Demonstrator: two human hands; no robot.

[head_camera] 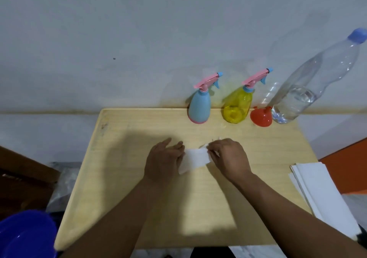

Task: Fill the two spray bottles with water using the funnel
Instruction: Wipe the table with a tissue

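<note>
The table (139, 208) carries everything, and both hands work over its middle, well short of the task's things. Beyond the grip, along the far edge by the wall, stand the water bottle (309, 86), partly full and capped, then the yellow sprayer (238, 106) and the blue sprayer (199, 106), both with their heads screwed on. The red funnel (261, 117) sits mouth-down between the yellow sprayer and the bottle. They seem lined up out of the way to leave working room, and the caps suggest either that filling is over or that it has not begun; I cannot tell which.

To the right of the grip lies a stack of paper (325, 194); a blue basin (25, 236) sits low on the left, off the table.

Between the hands is a white tissue (196, 158), probably for wiping. The right hand (228, 156) curls its fingertips to pinch the tissue's right edge. The left hand (164, 158) lies palm-down with fingers fairly straight, touching the left edge; whether its thumb grips underneath is hidden. Both forearms reach in from below, converging.
</note>
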